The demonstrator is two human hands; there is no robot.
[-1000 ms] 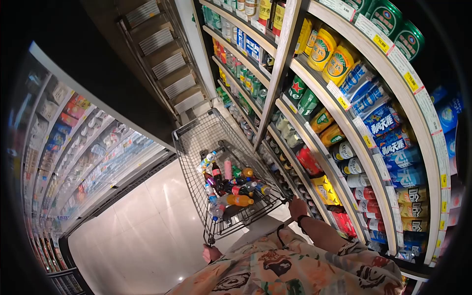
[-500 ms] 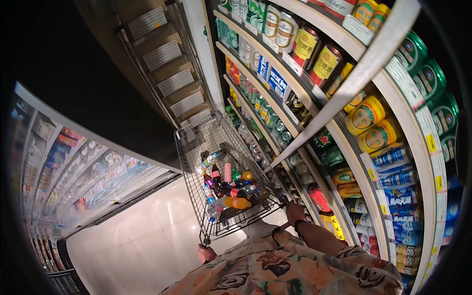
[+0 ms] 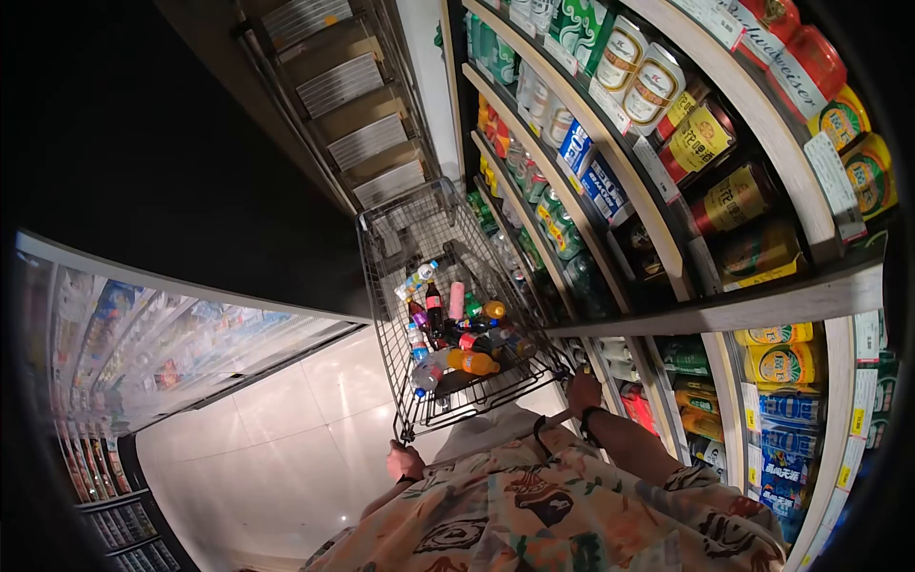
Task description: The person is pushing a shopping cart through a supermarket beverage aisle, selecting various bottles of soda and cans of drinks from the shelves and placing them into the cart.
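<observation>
Cart (image 3: pixel 379 305) first: where does it sit, and what is it made of?

It stands straight ahead of you in the aisle, on glossy pale floor tiles (image 3: pixel 286 429). Its long right side runs close along the shelves (image 3: pixel 724 307). It is a grid of thin dark metal rods, a deep basket that narrows toward the far end.

And my hands?

Your left hand (image 3: pixel 405 462) is clenched into a fist at the near left corner of the cart. Your right hand (image 3: pixel 583 391) grasps the near right corner, fingers wrapped over the edge. A dark band (image 3: pixel 593 416) circles that wrist.

What lies inside?

A loose heap of drinks rests on the mesh bottom, touching and overlapping. You have an orange plastic bottle (image 3: pixel 474 362) on its side and a slim pink cylinder (image 3: pixel 457 299). There is also a dark bottle with a red cap (image 3: pixel 434 297), and a clear bottle (image 3: pixel 424 375) nearer you.

What surrounds it?

On your right the pale-edged shelves are packed with round cans, white-and-gold ones (image 3: pixel 656 86) above brown ones (image 3: pixel 734 198). Paper price tags (image 3: pixel 827 167) line the shelf edges. On your left is a glass-fronted chiller (image 3: pixel 143 334), its contents too blurred to tell. Your soft patterned shirt (image 3: pixel 572 515) fills the bottom of the view.
</observation>
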